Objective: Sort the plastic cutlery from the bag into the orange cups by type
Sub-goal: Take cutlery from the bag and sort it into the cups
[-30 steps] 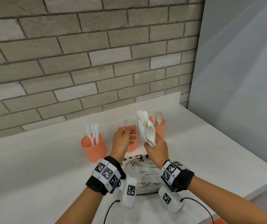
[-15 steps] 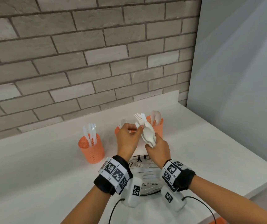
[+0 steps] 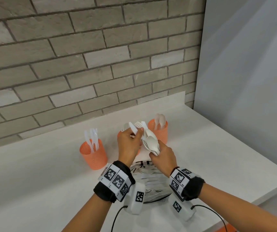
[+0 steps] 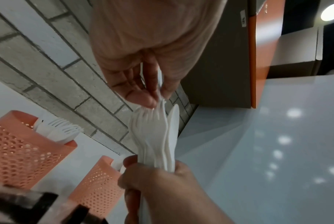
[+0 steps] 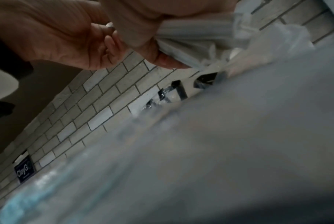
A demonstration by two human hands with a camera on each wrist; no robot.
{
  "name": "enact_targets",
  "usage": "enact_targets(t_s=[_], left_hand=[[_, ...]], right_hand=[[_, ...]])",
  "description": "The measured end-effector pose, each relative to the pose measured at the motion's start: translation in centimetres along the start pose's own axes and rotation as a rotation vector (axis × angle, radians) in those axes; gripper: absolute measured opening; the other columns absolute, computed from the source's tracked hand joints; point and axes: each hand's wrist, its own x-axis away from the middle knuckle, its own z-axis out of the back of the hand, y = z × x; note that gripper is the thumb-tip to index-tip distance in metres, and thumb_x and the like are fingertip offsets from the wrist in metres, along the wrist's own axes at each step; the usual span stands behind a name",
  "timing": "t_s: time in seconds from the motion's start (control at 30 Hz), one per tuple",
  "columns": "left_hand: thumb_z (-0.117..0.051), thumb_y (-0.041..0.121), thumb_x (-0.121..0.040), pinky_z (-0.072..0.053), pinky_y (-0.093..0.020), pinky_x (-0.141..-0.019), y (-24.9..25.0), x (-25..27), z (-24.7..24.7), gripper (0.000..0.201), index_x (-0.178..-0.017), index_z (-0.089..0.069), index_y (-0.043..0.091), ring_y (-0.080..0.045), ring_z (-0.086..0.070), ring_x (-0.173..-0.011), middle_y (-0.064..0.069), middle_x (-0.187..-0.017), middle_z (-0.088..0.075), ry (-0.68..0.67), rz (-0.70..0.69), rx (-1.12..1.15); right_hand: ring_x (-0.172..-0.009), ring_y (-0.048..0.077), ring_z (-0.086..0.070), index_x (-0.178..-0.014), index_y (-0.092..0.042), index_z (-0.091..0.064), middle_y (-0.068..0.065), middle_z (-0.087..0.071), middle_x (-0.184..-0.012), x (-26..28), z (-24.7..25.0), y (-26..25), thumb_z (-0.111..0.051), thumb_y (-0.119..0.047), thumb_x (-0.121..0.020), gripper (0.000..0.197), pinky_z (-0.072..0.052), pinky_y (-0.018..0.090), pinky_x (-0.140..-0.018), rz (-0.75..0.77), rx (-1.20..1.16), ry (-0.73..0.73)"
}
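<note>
Head view: both hands working one bundle of cutlery above the counter [image 3: 201, 148].
Right hand [image 3: 163, 159] grips the bundle [image 3: 151, 142]; left hand [image 3: 129, 144] pinches a knife [image 3: 133, 128] at its top. Bag [image 3: 151, 185] lies below, three orange cups [image 3: 94, 154] behind. Risk: pulling could drag neighbouring pieces loose.

— How many orange cups [image 3: 94, 154] do you count?
— Three on the surface [image 3: 33, 181]: one with knives, one with forks, one with spoons.
— And hands?
— Two, plus one clear bag [image 3: 151, 188]. The loose cutlery bunch [image 3: 151, 142] is too overlapped to count.
</note>
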Motion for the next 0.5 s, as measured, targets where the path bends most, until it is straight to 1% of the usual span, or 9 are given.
enact_targets(t_s=[0.07,0.13,0.2,0.23,0.3,0.37,0.43,0.47,0.5], left_hand=[[-0.059,0.022,-0.090,-0.045,-0.013,-0.045,-0.2,-0.1,0.0,0.022,-0.070,-0.066,0.015,-0.001,-0.050,-0.036,-0.005,-0.054,-0.059,-0.006,0.028,0.054],[-0.053,0.026,-0.093,-0.046,-0.014,-0.048,0.1,-0.5,0.3,0.029,-0.069,-0.067,0.017,0.000,-0.052,-0.040,-0.003,-0.057,-0.061,0.011,0.018,0.088],[-0.046,0.029,-0.096,-0.048,-0.018,-0.050,1.0,-1.2,1.2,0.036,-0.067,-0.064,0.019,-0.001,-0.054,-0.045,-0.002,-0.061,-0.062,0.069,-0.030,0.110],[-0.043,0.030,-0.097,-0.049,-0.019,-0.051,1.7,-1.6,1.8,0.038,-0.067,-0.061,0.017,-0.002,-0.056,-0.048,-0.002,-0.062,-0.061,0.110,-0.057,0.149],[-0.036,0.030,-0.099,-0.053,-0.022,-0.055,2.8,-2.6,3.2,0.039,-0.070,-0.056,0.014,-0.007,-0.060,-0.054,-0.001,-0.060,-0.062,0.197,-0.089,0.297],[-0.032,0.031,-0.101,-0.053,-0.023,-0.053,3.4,-3.5,4.6,0.038,-0.073,-0.052,0.015,-0.011,-0.059,-0.050,0.004,-0.049,-0.057,0.256,-0.097,0.448],[-0.031,0.033,-0.101,-0.044,-0.020,-0.043,3.3,-3.9,5.3,0.038,-0.073,-0.051,0.017,-0.008,-0.048,-0.038,0.009,-0.039,-0.044,0.281,-0.067,0.474],[-0.033,0.032,-0.100,-0.036,-0.019,-0.040,3.1,-3.8,5.3,0.036,-0.073,-0.053,0.018,-0.004,-0.039,-0.035,0.011,-0.038,-0.038,0.273,-0.030,0.420],[-0.038,0.030,-0.099,-0.031,-0.018,-0.040,2.8,-3.6,5.1,0.033,-0.073,-0.055,0.019,-0.002,-0.033,-0.034,0.012,-0.039,-0.036,0.242,0.017,0.346]], right_hand=[[-0.070,0.022,-0.056,-0.107,-0.013,-0.059,0.001,-0.060,-0.076,-0.1,0.1,0.2,-0.059,-0.009,-0.077,0.031,-0.044,0.029,-0.062,-0.027,-0.032,-0.041],[-0.071,0.021,-0.055,-0.100,-0.013,-0.059,-0.004,-0.056,-0.071,-0.2,0.1,0.2,-0.058,-0.005,-0.076,0.025,-0.043,0.028,-0.063,-0.044,-0.082,-0.122],[-0.069,0.019,-0.054,-0.093,-0.015,-0.058,-0.005,-0.055,-0.071,-0.5,0.3,0.3,-0.058,-0.003,-0.076,0.021,-0.044,0.030,-0.064,-0.057,-0.120,-0.212],[-0.064,0.017,-0.054,-0.090,-0.016,-0.058,-0.003,-0.056,-0.070,-0.5,0.4,0.2,-0.058,-0.002,-0.077,0.019,-0.045,0.029,-0.061,-0.078,-0.152,-0.265],[-0.044,0.008,-0.048,-0.084,-0.015,-0.059,-0.001,-0.053,-0.060,-0.5,0.9,0.2,-0.057,0.002,-0.080,0.017,-0.042,0.022,-0.047,-0.161,-0.297,-0.393],[-0.033,0.006,-0.039,-0.083,-0.013,-0.058,-0.003,-0.047,-0.047,-0.6,1.5,0.2,-0.053,0.003,-0.084,0.017,-0.035,0.017,-0.037,-0.278,-0.498,-0.524],[-0.032,0.007,-0.035,-0.089,-0.013,-0.057,-0.005,-0.042,-0.042,-0.8,1.9,0.4,-0.050,0.000,-0.087,0.015,-0.031,0.017,-0.036,-0.389,-0.707,-0.633],[-0.032,0.007,-0.034,-0.091,-0.014,-0.056,-0.006,-0.040,-0.043,-1.0,2.0,0.6,-0.051,-0.003,-0.086,0.013,-0.031,0.017,-0.035,-0.436,-0.806,-0.683],[-0.032,0.006,-0.034,-0.092,-0.014,-0.056,-0.006,-0.040,-0.043,-1.1,2.1,0.6,-0.055,-0.007,-0.082,0.012,-0.031,0.017,-0.034,-0.472,-0.898,-0.732]])
